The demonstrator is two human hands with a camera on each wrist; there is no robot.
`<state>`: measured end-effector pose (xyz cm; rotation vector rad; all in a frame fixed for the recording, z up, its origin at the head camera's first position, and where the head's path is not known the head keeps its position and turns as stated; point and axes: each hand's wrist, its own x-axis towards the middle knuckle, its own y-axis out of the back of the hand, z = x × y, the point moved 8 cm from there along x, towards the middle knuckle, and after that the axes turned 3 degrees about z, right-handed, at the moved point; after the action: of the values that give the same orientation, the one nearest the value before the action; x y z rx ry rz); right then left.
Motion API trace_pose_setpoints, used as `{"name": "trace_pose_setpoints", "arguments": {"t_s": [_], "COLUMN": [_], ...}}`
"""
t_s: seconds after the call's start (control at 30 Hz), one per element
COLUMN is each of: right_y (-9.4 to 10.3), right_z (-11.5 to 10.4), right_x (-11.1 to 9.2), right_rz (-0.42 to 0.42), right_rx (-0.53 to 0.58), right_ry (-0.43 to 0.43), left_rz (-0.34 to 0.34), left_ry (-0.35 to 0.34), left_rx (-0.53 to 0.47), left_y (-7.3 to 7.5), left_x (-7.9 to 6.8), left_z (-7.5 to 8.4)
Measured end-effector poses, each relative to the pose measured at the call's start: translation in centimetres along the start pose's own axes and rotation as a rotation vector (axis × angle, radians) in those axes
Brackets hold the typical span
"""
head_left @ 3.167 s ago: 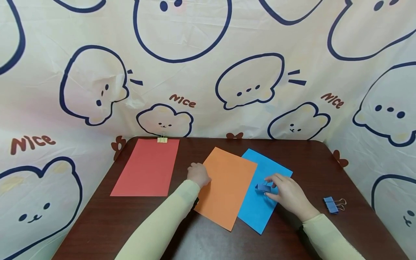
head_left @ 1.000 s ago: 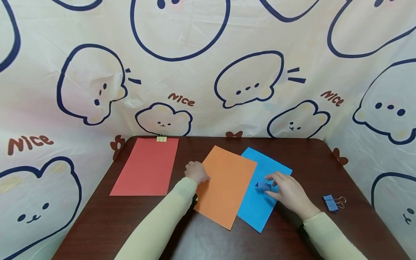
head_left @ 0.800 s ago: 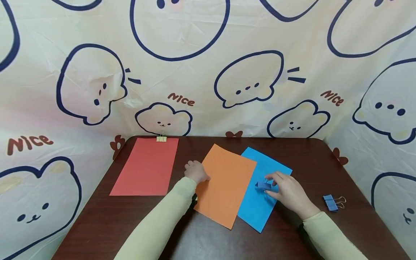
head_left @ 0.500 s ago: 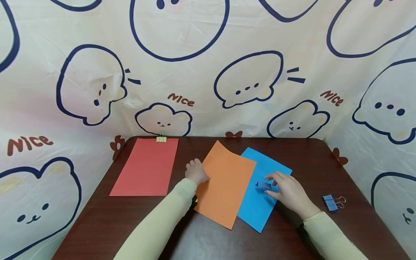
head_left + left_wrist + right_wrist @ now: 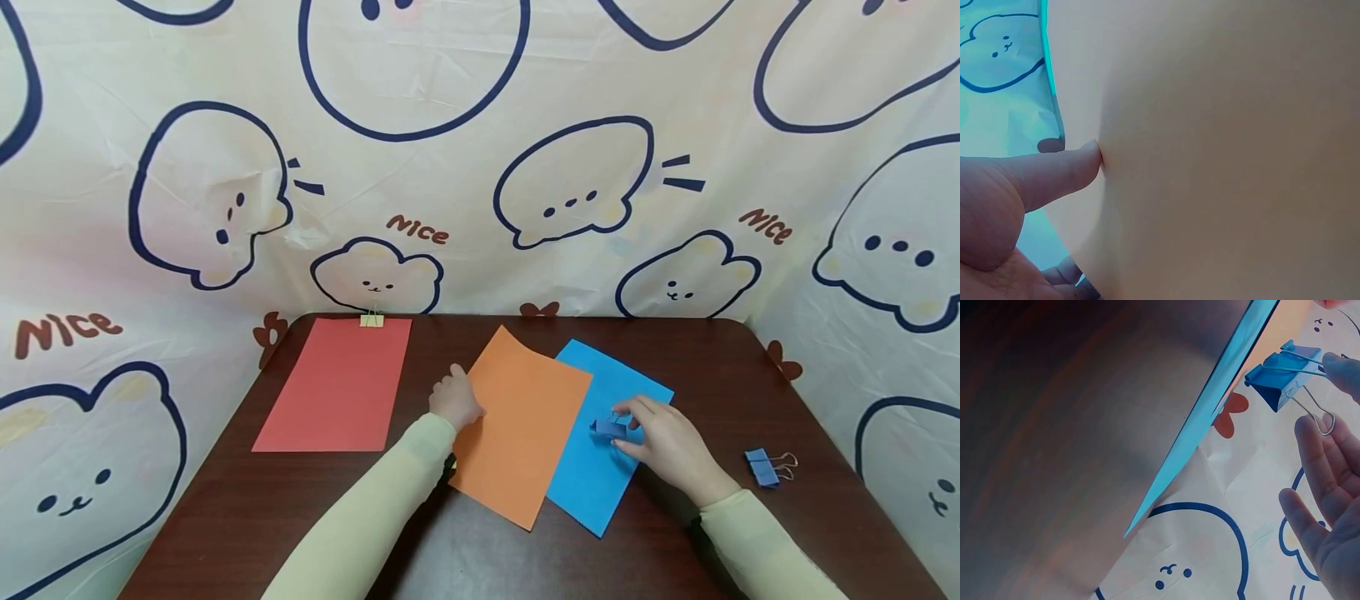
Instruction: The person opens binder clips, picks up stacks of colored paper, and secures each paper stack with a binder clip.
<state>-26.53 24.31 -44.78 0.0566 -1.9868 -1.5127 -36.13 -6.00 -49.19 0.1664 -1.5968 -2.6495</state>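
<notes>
My left hand [image 5: 454,397] pinches the left edge of an orange sheet of paper [image 5: 525,429]. In the left wrist view its thumb [image 5: 1063,174] presses on the sheet's face, which dents there, while the other fingers are mostly hidden behind. The sheet's far corner curls upward, and its right side overlaps a blue sheet [image 5: 592,492]. Over that blue sheet, my right hand [image 5: 667,442] holds a blue binder clip [image 5: 607,429] by its wire handles. The right wrist view shows the thumb at one handle of the clip [image 5: 1279,381] and fingertips at the other.
At the back left of the brown table [image 5: 600,575] lies a red sheet [image 5: 337,392], with a yellow binder clip [image 5: 372,320] on its far edge. Another blue binder clip [image 5: 763,468] rests on the right. A patterned cloth [image 5: 480,183] hangs around the table's back and sides.
The orange sheet's far corner has risen and curled up, and the left hand's fingers have shifted slightly upward. The right hand and its binder clip have stayed nearly still.
</notes>
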Motion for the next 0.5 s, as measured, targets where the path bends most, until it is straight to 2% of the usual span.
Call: {"name": "trace_pose_setpoints", "arguments": {"t_s": [0.13,0.33,0.5], "right_y": [0.1,0.2,0.2], "right_z": [-0.1,-0.1,-0.1], "right_x": [0.0,0.1,0.1], "right_rz": [0.008,0.017,0.028], "right_rx": [0.003,0.005,0.002], "right_ry": [0.005,0.012,0.016], "left_rz": [-0.024,-0.058,-0.062], "left_ry": [0.013,0.061,0.065], "left_rx": [-0.060,-0.202,-0.231], "left_y": [-0.2,-0.8,-0.9], "left_x": [0.1,0.3,0.4], "left_z": [-0.3,-1.2,-1.6]}}
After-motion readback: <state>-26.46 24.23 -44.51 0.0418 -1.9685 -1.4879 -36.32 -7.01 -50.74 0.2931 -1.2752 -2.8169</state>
